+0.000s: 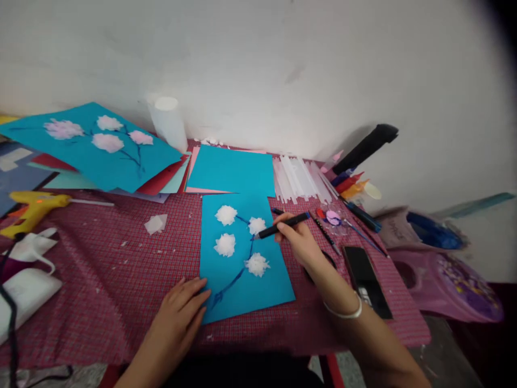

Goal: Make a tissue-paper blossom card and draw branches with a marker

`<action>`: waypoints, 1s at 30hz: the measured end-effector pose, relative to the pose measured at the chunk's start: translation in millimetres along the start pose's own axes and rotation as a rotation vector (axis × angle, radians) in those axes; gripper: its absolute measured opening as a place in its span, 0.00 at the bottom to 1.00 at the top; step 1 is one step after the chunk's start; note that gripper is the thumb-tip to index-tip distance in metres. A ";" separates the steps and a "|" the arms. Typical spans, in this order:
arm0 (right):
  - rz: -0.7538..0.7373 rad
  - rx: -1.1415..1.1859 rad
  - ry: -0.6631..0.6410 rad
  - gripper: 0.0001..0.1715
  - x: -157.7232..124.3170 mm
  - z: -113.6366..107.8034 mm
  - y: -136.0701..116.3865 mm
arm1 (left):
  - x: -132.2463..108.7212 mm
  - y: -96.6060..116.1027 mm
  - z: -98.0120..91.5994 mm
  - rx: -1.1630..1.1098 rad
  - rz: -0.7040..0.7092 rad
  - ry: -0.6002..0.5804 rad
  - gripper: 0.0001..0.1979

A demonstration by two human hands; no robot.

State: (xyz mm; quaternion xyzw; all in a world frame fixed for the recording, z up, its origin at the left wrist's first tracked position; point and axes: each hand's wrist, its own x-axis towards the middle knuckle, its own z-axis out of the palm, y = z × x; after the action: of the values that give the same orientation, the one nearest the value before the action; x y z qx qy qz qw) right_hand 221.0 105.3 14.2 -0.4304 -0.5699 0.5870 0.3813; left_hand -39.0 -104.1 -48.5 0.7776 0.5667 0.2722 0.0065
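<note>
A blue sheet of paper (226,291) lies in front of me, with several white fluffy paper flowers (224,245) on it and dark blue branch lines between some of them. My right hand (297,237) grips a black marker (283,225) with a blue end; its tip is at the sheet near the upper right flower, beside the drawn line. Fingers stretched flat, my left hand (183,307) rests at the lower left edge of the sheet.
A finished-looking blue flower sheet (133,145) tops a paper stack at left, near a yellow glue gun (36,207). White strips (299,178), a phone (365,280) and brushes lie right. A white roll (167,124) stands by the wall; a pink stool (448,285) is beside the table.
</note>
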 end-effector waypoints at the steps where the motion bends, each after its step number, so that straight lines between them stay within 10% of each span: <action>1: -0.003 -0.005 -0.005 0.13 8.4 2.7 -1.2 | -1.6 -1.0 1.3 -0.012 -0.008 -0.007 0.13; 16: -0.096 -0.133 -0.123 0.12 21.6 47.4 -8.0 | -2.1 -13.0 2.5 -0.055 0.068 -0.045 0.13; 30: -0.092 -0.099 -0.059 0.21 16.7 37.0 1.8 | -4.8 -13.5 2.9 -0.079 0.048 -0.065 0.14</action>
State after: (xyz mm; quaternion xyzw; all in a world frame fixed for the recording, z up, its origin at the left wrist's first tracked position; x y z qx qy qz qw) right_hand 180.6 108.3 10.5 -0.4048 -0.6284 0.5524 0.3690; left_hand -50.6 -102.7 -57.2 0.7986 0.5361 0.2690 0.0493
